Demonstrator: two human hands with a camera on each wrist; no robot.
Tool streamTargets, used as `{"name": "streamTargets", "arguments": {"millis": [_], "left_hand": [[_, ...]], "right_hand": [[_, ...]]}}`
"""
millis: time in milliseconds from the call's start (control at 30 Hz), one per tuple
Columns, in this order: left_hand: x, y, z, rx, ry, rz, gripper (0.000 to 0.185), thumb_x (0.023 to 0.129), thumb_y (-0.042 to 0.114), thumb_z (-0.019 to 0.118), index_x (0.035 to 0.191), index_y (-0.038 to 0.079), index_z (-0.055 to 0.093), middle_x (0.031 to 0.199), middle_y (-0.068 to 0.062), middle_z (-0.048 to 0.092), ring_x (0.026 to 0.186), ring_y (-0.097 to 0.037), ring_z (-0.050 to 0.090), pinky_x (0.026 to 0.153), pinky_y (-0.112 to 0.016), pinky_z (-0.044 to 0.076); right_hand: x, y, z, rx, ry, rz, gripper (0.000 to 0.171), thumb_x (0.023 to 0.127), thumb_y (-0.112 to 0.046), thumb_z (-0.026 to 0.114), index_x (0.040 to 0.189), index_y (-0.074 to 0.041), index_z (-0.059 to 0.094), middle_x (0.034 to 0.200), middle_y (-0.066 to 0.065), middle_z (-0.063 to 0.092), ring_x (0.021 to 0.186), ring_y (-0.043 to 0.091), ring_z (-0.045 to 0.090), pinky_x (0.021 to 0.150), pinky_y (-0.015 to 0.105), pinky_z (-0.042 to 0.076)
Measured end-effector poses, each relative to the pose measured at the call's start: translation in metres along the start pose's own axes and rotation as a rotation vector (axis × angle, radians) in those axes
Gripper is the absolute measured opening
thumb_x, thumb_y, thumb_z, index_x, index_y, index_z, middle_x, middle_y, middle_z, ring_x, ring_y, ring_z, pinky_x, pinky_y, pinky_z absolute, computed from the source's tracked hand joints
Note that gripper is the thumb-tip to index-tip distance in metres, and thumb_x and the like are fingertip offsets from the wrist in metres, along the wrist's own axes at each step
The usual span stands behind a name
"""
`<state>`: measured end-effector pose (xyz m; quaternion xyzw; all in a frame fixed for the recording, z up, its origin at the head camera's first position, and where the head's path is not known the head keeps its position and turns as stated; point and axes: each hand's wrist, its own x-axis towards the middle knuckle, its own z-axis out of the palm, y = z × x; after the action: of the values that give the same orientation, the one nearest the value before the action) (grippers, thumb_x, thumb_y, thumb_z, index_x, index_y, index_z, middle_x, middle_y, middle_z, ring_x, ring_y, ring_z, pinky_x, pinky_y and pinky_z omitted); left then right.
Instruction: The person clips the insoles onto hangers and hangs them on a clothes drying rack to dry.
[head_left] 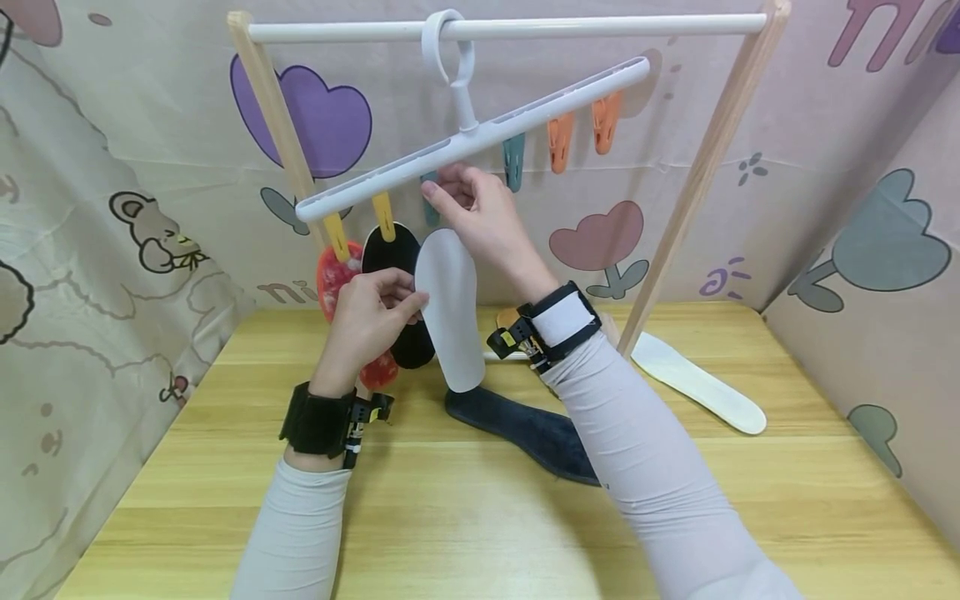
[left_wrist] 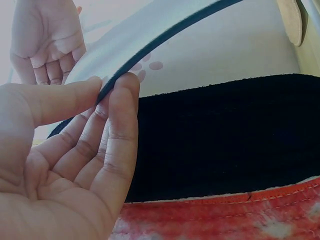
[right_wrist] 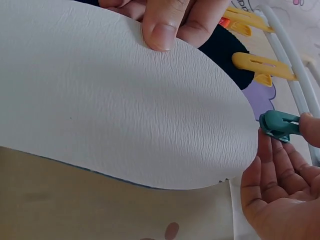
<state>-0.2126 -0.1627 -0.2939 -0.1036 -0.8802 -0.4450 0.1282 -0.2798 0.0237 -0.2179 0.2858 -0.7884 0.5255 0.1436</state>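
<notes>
My left hand (head_left: 371, 315) pinches the edge of a white insole (head_left: 453, 317) between thumb and fingers; its dark rim shows in the left wrist view. With thumb and fingers, my right hand (head_left: 487, 218) pinches a teal clip (right_wrist: 281, 124) under the white hanger (head_left: 480, 137). The insole's rounded upper end lies just below that clip, apart from it. To the left, a black insole (head_left: 411, 337) and a red patterned insole (head_left: 327, 282) hang from yellow clips (head_left: 385, 218). The hanger tilts, its left end lower.
A rod (head_left: 600, 27) on wooden posts (head_left: 678, 187) carries the hanger's hook. Another teal clip (head_left: 513, 162) and orange clips (head_left: 559, 143) hang to the right. On the table (head_left: 450, 525) lie a dark insole (head_left: 525, 425) and a whitish insole (head_left: 701, 385).
</notes>
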Motion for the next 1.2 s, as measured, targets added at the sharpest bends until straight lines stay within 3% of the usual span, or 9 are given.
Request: {"name": "streamTargets", "arguments": {"millis": [533,1033,1200], "left_hand": [[-0.0010,0.0031,-0.0017,-0.039,0.018,0.010,0.018,0.103,0.016,0.074,0.114,0.001,0.076,0.099,-0.018,0.078,0.083,-0.028,0.077,0.075,-0.024,0.061],[-0.0012,0.0032,0.0001,-0.019,0.089,0.063,0.018,0.102,0.013,0.075,0.113,0.000,0.077,0.097,-0.019,0.078,0.082,-0.030,0.076,0.076,-0.026,0.060],[-0.0018,0.0037,0.0000,-0.029,0.108,0.072,0.018,0.102,0.014,0.076,0.112,0.000,0.078,0.096,-0.019,0.078,0.081,-0.029,0.076,0.074,-0.020,0.058]], "right_hand": [[-0.0024,0.0039,-0.0023,0.016,0.046,-0.019,0.029,0.109,-0.024,0.065,0.124,0.000,0.070,0.110,0.015,0.077,0.090,0.017,0.065,0.078,0.025,0.049],[-0.0027,0.0023,-0.0019,0.023,0.042,-0.012,0.029,0.108,-0.024,0.066,0.124,0.001,0.070,0.110,0.015,0.076,0.090,0.017,0.065,0.079,0.025,0.049],[-0.0026,0.0017,-0.0019,0.025,0.043,-0.014,0.030,0.108,-0.023,0.066,0.124,0.002,0.070,0.112,0.017,0.076,0.092,0.018,0.066,0.080,0.024,0.050]]}}
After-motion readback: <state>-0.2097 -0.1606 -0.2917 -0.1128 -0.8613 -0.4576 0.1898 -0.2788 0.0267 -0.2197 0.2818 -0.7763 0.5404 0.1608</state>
